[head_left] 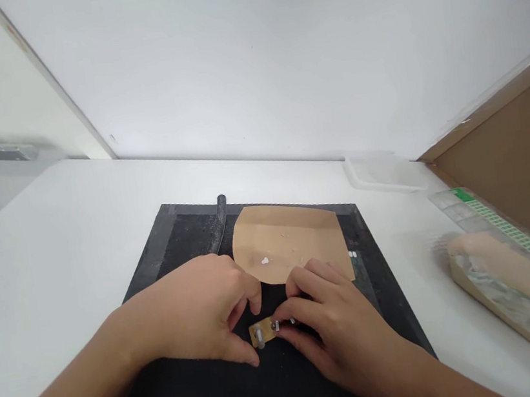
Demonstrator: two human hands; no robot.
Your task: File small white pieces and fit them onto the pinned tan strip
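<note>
A small tan block (264, 333) with little metallic or clear fittings on it lies on the black mat (211, 384). My right hand (320, 318) is closed, its thumb and forefinger pinching the block's right end; the fingertips partly cover that end and a small shiny piece there. My left hand (206, 307) is at the left of the block, thumb below and curled fingers above. A gap shows between its thumb and forefinger, with nothing seen in it. Just beyond the hands, a brown paper sheet (294, 234) carries a small white bit (265, 260) and some crumbs.
A black tube (219, 221) lies on the mat's far left part. At right, another person's blurred arm (512, 263) reaches over a cardboard tray (510, 322) of plastic bags. Behind it are a compartment box with a green-marked label (507, 225) and a clear lid (383, 173).
</note>
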